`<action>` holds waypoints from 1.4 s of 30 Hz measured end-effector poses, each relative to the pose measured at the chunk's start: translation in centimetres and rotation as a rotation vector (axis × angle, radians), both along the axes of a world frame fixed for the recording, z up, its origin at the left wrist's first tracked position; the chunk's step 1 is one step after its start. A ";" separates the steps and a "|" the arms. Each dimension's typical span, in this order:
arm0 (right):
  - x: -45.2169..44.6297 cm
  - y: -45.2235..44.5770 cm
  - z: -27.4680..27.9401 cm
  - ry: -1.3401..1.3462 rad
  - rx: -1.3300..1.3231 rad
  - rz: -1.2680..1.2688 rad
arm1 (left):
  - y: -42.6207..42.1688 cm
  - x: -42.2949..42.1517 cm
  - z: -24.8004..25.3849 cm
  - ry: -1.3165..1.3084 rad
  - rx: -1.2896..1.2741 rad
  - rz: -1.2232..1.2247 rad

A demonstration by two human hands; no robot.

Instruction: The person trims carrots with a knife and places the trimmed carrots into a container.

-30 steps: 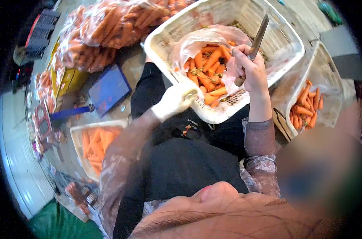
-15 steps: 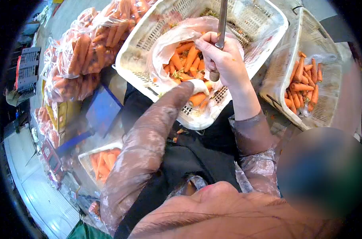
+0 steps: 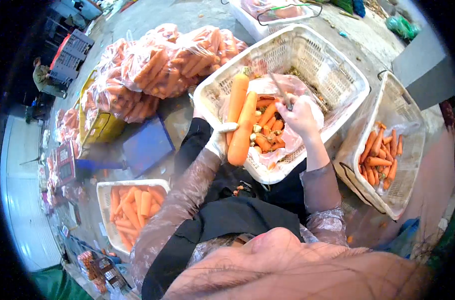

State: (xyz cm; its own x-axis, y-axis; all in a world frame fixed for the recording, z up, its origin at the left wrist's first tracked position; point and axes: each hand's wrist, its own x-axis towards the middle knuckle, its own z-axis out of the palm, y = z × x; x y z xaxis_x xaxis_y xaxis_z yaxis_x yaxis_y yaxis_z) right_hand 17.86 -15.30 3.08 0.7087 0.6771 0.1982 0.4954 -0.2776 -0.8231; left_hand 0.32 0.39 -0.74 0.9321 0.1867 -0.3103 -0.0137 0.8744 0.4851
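A: In the head view, what's in the left hand?
B: That white-gloved left hand [image 3: 218, 142] is closed around two large carrots [image 3: 246, 127], side by side above the left rim of the white plastic crate [image 3: 332, 75]. Half a second ago it was reaching down into that crate; a second ago it was by the rim, with no carrot visible in it.
A: And the right hand [image 3: 300, 116]?
B: Bare, fingers wrapped around a knife [image 3: 279, 87]. The blade slants up to the left now; half a second ago it pointed nearly straight up.
A: What's below?
B: Smaller carrots [image 3: 267, 119] in an open plastic bag [image 3: 288, 83] inside the crate.
A: Anything newly in view?
B: Another white crate [image 3: 255, 27], at the top, beyond the first one.
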 end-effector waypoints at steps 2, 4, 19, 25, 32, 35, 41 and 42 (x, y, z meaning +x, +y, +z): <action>-0.6 0.1 0.2 -0.068 -0.205 0.046 | -0.4 -0.9 -1.1 -0.124 -0.087 -0.105; -1.6 0.2 0.3 -0.110 -0.209 0.064 | -0.8 -1.9 -1.2 -0.034 0.030 -0.092; 1.6 0.7 -3.5 -0.034 -0.533 0.124 | -1.6 -1.5 0.1 0.106 1.055 -0.138; 3.9 -0.2 -4.1 -0.116 -0.680 0.116 | -2.5 -3.2 1.9 -0.099 0.710 -0.119; -2.1 2.2 -2.6 -0.239 -0.220 -0.110 | 0.2 -0.4 0.8 -0.072 -0.503 0.329; -5.2 2.3 -1.4 -0.494 0.061 0.087 | 0.4 -0.1 0.6 0.104 -0.518 0.459; -7.2 3.1 -3.3 -0.644 0.020 0.049 | 1.2 0.1 -0.8 0.026 -0.392 0.405; -7.2 3.1 -3.2 -0.645 0.016 0.044 | 1.1 0.2 -0.5 0.026 -0.394 0.399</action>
State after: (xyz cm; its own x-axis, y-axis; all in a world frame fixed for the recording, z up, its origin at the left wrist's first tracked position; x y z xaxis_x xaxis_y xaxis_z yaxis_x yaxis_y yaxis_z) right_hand 10.69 -12.16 -0.16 0.4157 0.6962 0.5852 0.9025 -0.2358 -0.3605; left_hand 0.56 1.49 -1.28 0.8038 0.3887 -0.4504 -0.3731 0.9190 0.1272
